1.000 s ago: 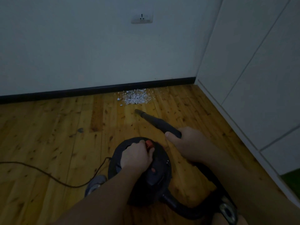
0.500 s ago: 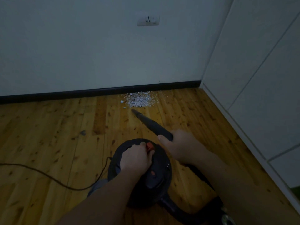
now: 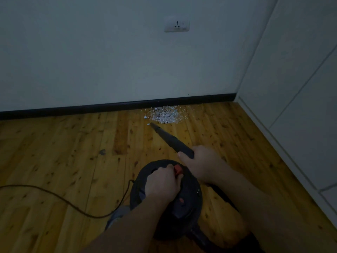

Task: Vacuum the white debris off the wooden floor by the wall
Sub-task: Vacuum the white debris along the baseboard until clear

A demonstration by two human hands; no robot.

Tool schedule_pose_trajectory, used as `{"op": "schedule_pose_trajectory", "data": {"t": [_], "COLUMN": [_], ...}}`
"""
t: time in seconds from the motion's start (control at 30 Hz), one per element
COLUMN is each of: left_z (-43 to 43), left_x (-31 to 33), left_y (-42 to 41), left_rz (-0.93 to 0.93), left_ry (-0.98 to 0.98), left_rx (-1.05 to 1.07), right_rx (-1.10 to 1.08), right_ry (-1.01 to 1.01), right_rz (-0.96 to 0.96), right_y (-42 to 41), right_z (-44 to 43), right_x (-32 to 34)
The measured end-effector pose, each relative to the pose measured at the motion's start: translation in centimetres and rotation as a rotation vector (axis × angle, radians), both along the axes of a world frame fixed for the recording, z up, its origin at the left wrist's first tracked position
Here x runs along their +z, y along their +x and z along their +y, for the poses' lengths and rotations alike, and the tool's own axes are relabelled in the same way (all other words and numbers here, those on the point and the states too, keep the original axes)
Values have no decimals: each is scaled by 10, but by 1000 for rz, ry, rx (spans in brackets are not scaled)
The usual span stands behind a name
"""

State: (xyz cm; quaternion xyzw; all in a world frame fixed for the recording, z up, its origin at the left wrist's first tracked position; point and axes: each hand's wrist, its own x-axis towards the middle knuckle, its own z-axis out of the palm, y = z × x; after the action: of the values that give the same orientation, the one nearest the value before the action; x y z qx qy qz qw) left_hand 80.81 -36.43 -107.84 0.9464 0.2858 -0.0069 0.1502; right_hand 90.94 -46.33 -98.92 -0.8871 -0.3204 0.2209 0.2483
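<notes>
A small heap of white debris [image 3: 165,115] lies on the wooden floor [image 3: 54,152] against the black skirting of the wall. My right hand [image 3: 202,161] grips the black nozzle tube [image 3: 169,138], whose tip sits just short of the heap's near left edge. My left hand [image 3: 161,181] is curled over the top handle of the round black vacuum body [image 3: 184,203], beside its red switch [image 3: 178,170]. The hose behind my right arm is mostly hidden.
A thin power cord [image 3: 54,197] runs from the vacuum across the floor to the left. White cabinet panels [image 3: 295,88] close off the right side. A wall socket [image 3: 176,26] sits above the debris. A dark knot [image 3: 102,152] marks the floor at left.
The nozzle tip has advanced toward the wall, from well short of the debris to its near edge. My right hand moved forward with it; my left hand stayed on the vacuum.
</notes>
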Motion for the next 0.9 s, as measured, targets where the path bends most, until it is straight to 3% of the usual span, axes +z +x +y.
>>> {"op": "schedule_pose_trajectory", "data": {"t": [0.9], "left_z": [20], "left_x": [-4], "left_y": [28], "left_rz": [-37], "left_ry": [-6], "left_rx": [-13], "right_rx": [8], "right_ry": [13], "right_rz": [48], "right_y": [27], "right_z": [35], "right_x": [-1]}}
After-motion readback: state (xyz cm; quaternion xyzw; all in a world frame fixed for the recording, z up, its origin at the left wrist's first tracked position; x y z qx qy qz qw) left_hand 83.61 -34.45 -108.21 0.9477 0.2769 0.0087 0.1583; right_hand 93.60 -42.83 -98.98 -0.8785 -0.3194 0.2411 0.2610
